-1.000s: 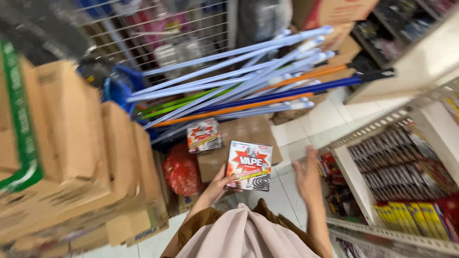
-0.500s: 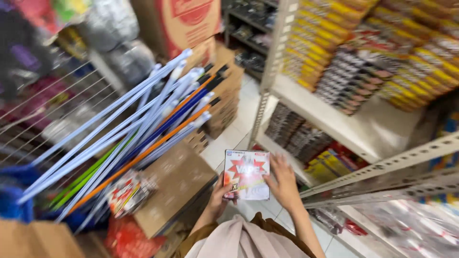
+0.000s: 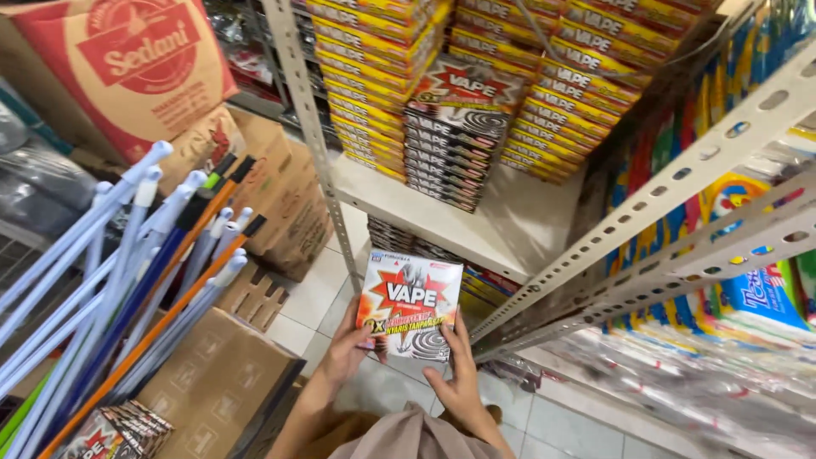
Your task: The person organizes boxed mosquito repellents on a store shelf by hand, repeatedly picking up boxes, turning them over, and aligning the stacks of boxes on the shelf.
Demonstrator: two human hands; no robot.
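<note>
Head view: a white metal shelf [image 3: 442, 223] fills the upper middle, its board bare toward the front; on it, at 12 o'clock from the hands, stand stacks of flat packs, yellow-and-red packs [image 3: 382, 76] at 11 o'clock and again at 1 o'clock, and a dark stack [image 3: 455, 140] between them; a perforated upright [image 3: 310, 127] rises at 11 o'clock, and slanted perforated rails [image 3: 680, 204] cross at 2 to 3 o'clock, with colourful bags [image 3: 748, 280] behind them; these rails lie just right of the hands and close off that side. At 9 o'clock a bundle of poles [image 3: 127, 280], pale blue, dark blue and orange, leans across the left; cardboard cartons [image 3: 212, 382] sit under them at 8 o'clock, more cartons [image 3: 280, 204] at 10 o'clock, and a red-printed sack [image 3: 136, 59] lies at the top left; the floor is pale tile [image 3: 314, 293].

The box [image 3: 410, 304], white with a red starburst and a dark coil picture, is upright in mid-air at centre, below the shelf board's front edge; the left hand [image 3: 348, 348] clasps its lower left edge at 7 o'clock of the box, fingers curled behind; the right hand [image 3: 459, 374] grips its lower right corner at 5 o'clock, thumb on the front face; both hands are closed on it.
</note>
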